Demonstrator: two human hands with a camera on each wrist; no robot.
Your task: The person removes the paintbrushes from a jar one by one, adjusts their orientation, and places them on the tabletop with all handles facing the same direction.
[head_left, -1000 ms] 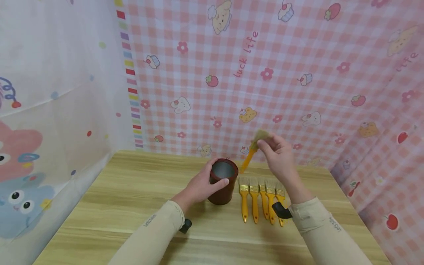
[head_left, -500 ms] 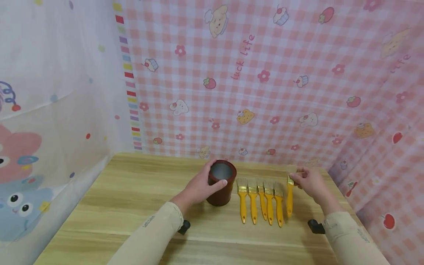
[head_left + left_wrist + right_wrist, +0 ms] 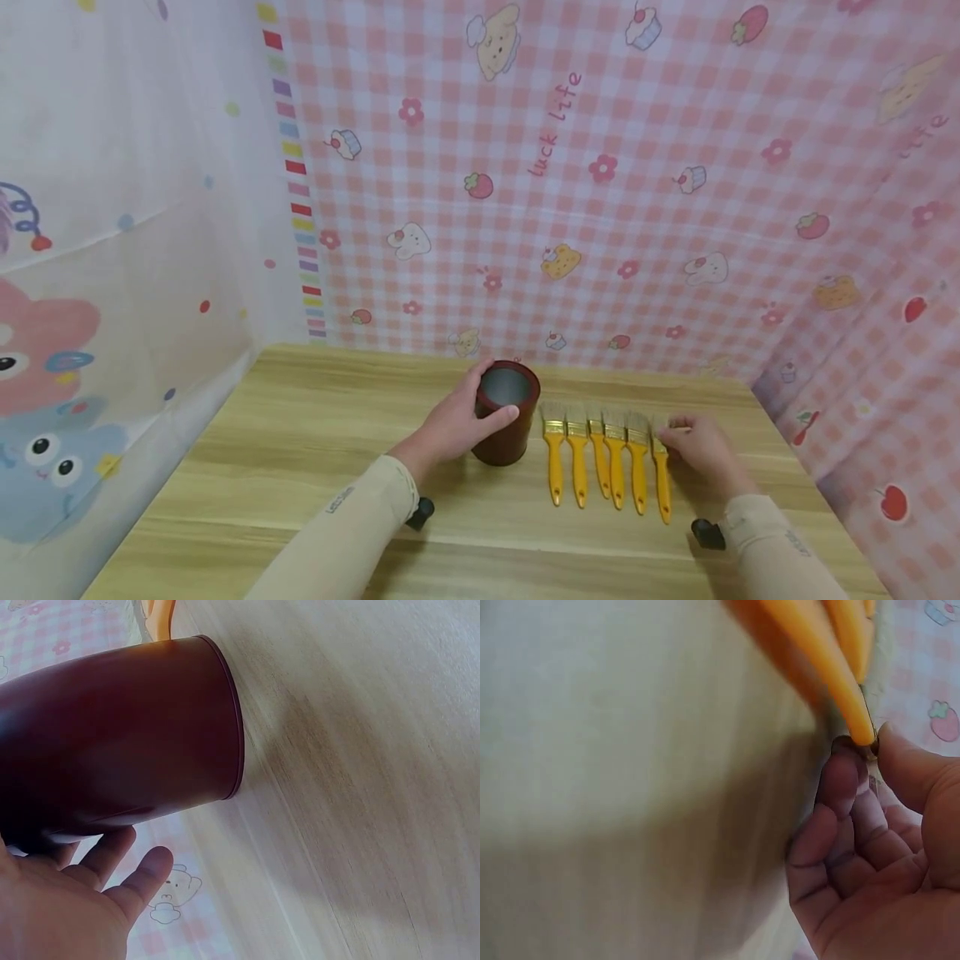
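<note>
My left hand (image 3: 453,418) grips a dark red cylindrical cup (image 3: 510,442) around its side, thumb near the rim. The cup stands upright, and its grey inside shows nothing in it. In the left wrist view the cup (image 3: 127,727) lies across the picture with my fingers (image 3: 142,881) beneath it. At the right end of a row, my right hand (image 3: 705,452) pinches a yellow-handled paintbrush (image 3: 663,487) at its metal band. That brush's bristles are mostly hidden by my fingers. Seen from the right wrist, its handle (image 3: 821,656) points away from my thumb.
Several like paintbrushes (image 3: 578,467) lie side by side between the cup and my right hand, bristles toward the back. All rest on a wooden table (image 3: 300,433). A pink checked cloth (image 3: 450,217) hangs behind it, with a white patterned cloth (image 3: 165,142) at the left.
My right hand has carried the paintbrush from above the row's back over to its right end and down to the table, turning its handle toward me. The left hand and cup stay put.
</note>
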